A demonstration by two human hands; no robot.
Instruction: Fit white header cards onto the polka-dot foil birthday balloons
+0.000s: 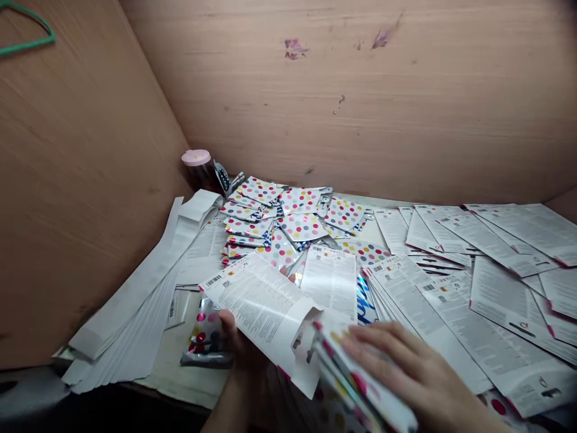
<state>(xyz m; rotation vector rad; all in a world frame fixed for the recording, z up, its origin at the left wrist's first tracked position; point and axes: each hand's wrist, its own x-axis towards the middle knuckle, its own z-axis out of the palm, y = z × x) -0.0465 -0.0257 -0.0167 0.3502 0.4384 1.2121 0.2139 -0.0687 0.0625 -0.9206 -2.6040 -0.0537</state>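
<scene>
My left hand is closed around a white printed card sleeve, thumb on its near edge and fingertips showing beyond the far edge. The sleeve lies tilted, its open end with a hang-hole flap facing right. At that mouth, my right hand grips several polka-dot foil packets, blurred by motion. Whether the packets' tips are inside the sleeve I cannot tell. Behind it rests another printed sleeve. A shiny dotted packet lies left of my left hand.
Stacked polka-dot packets fill the table's back middle. Printed sleeves spread over the right side. Long folded white paper strips lie at left. A jar with a pink lid stands in the back corner against wooden walls.
</scene>
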